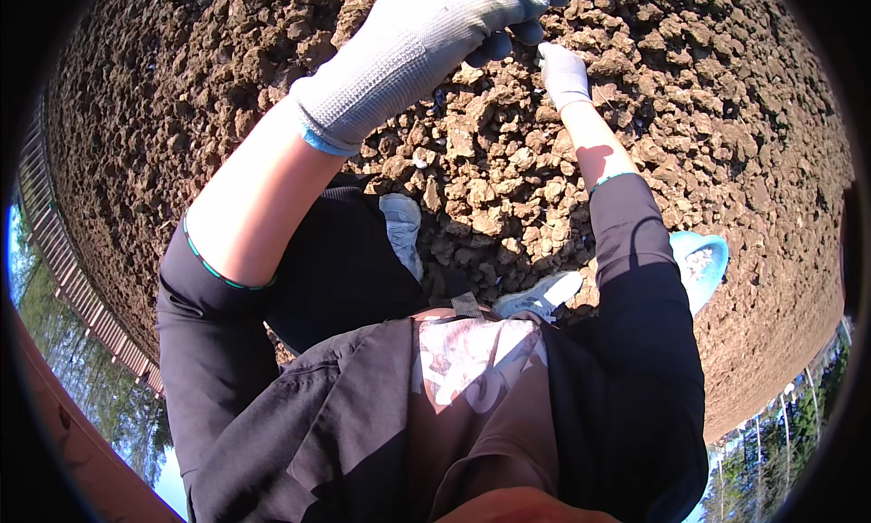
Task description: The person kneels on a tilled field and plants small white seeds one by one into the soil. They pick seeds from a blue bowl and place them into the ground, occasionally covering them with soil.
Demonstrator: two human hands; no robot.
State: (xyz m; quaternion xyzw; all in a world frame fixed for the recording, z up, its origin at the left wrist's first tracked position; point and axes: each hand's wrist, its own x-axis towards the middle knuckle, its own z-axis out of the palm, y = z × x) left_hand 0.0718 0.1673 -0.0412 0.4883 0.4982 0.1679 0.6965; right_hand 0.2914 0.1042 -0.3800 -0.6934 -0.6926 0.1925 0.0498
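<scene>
My left hand (476,19), in a pale grey knitted work glove, reaches up and across from the left, with bent fingers above the soil. The top edge cuts off part of it, and what it may hold is hidden. Lower and farther right, my right hand (563,72), gloved likewise, is close to brown clods of soil (490,142). Its fingers point up and left, but their tips are too small and shaded to show a grip. A small whitish piece (420,161) lies among the clods in front of me.
A light blue plastic container (714,264) with small whitish pieces stands beside my right sleeve. Two light sneakers, the left (403,234) and the right (544,295), stand on the lumpy soil. A slatted fence (68,271) runs along the far left, with trees behind it.
</scene>
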